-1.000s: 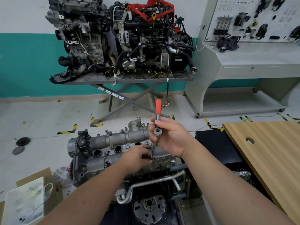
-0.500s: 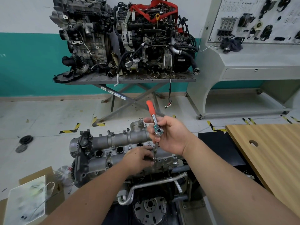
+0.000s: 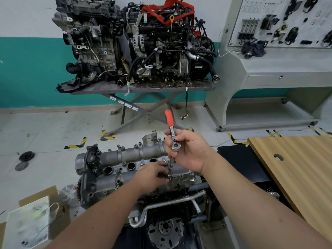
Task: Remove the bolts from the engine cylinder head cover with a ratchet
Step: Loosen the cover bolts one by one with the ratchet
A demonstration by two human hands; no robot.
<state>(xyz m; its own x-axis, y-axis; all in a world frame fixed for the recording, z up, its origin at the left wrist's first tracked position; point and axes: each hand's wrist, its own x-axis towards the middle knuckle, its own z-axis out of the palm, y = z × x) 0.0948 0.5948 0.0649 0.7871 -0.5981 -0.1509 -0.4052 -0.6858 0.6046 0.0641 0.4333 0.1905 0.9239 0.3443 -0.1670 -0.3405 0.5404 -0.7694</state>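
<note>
The grey cast cylinder head cover [image 3: 125, 162] sits on top of the engine in front of you, long side running left to right, dark round wells along its middle and small bolts [image 3: 141, 164] dotting its edges. Your right hand [image 3: 188, 151] curls its fingers [image 3: 168, 141] round the ratchet [image 3: 172, 141] head, orange handle pointing up and away. The extension drops to the cover's right part, where your left hand [image 3: 152, 174] pinches its lower end.

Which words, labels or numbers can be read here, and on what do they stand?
None can be read.
Stickers on the stand leg: too small.
Print on the wall board: too blurred.
Label on the black engine: too small.
Ratchet: no marking shows.
</note>
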